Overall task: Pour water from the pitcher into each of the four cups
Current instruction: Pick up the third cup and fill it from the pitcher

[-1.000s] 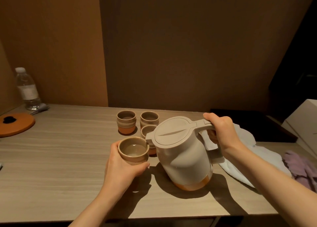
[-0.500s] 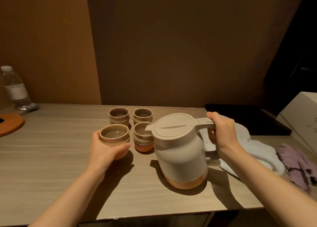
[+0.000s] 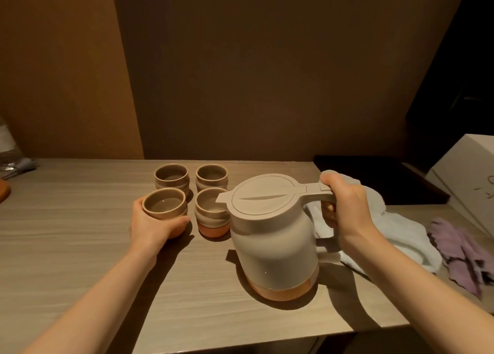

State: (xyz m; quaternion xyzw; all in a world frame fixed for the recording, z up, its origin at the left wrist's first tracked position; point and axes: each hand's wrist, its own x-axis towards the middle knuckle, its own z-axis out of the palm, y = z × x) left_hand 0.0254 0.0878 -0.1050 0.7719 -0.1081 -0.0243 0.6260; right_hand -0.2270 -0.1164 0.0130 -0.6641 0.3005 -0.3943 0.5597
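A beige pitcher (image 3: 272, 236) with a copper base and closed lid stands upright on the wooden table (image 3: 80, 246). My right hand (image 3: 344, 206) grips its handle. Several ribbed ceramic cups form a square to its left. My left hand (image 3: 152, 222) wraps the front left cup (image 3: 164, 204), which rests on the table and holds some water. The front right cup (image 3: 211, 214) sits just under the pitcher's spout. The back left cup (image 3: 171, 176) and back right cup (image 3: 211, 176) stand behind them.
A white cloth (image 3: 395, 233) lies behind and right of the pitcher, with a purple cloth (image 3: 459, 252) beyond it. A dark tray (image 3: 374, 177) and a white box (image 3: 470, 177) sit at the right. A water bottle (image 3: 6, 150) stands at the far left edge.
My left hand carried the front left cup away from me and set it down beside the other cups. The pitcher went from tilted to standing upright on the table.
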